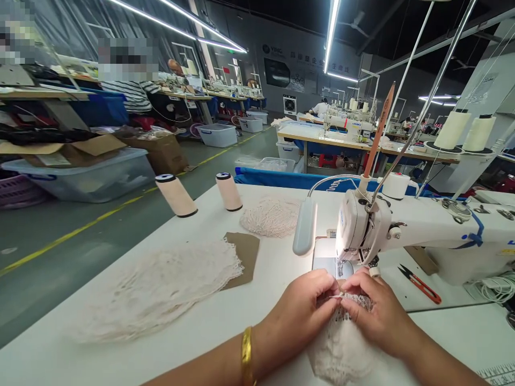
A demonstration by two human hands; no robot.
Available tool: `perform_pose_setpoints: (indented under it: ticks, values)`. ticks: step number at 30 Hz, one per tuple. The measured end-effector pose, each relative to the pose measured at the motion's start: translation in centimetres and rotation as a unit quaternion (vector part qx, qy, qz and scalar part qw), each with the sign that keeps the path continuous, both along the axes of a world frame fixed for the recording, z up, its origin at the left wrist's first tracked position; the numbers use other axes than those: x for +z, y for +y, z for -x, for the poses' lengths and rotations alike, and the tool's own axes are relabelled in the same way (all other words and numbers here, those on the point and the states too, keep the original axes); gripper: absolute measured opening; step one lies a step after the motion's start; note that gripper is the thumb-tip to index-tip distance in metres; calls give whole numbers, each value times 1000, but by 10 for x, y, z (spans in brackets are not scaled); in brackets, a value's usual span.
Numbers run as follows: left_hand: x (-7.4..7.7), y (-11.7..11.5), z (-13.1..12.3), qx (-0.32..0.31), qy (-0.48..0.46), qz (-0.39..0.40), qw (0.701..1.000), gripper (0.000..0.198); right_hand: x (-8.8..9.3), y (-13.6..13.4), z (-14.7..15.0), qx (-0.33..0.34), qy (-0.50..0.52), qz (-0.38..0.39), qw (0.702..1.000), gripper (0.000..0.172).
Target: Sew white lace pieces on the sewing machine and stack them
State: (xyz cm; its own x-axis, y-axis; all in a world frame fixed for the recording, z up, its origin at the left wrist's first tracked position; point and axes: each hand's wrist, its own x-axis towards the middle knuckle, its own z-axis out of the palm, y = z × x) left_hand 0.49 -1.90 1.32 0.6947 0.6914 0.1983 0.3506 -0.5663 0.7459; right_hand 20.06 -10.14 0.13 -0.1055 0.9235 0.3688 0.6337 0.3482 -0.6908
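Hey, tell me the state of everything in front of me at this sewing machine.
left hand, pinching the lace piece
right hand, pinching the same piece
lamp, lit
nearer thread cone, upright
farther thread cone, upright
snips, lying flat
lace pile, spread flat, overlapping cardboard

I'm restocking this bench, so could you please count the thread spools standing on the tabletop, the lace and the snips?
thread spools: 2
loose lace heaps: 2
lace piece pinched by left hand and right hand: 1
snips: 1
Total: 6
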Motion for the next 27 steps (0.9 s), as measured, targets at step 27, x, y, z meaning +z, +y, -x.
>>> perform_pose_setpoints:
  ticks: [27]
  values:
    - [7, -4, -6, 15, -83, 96, 992, 16, 8, -1, 1, -14, -39, -83, 996, 16]
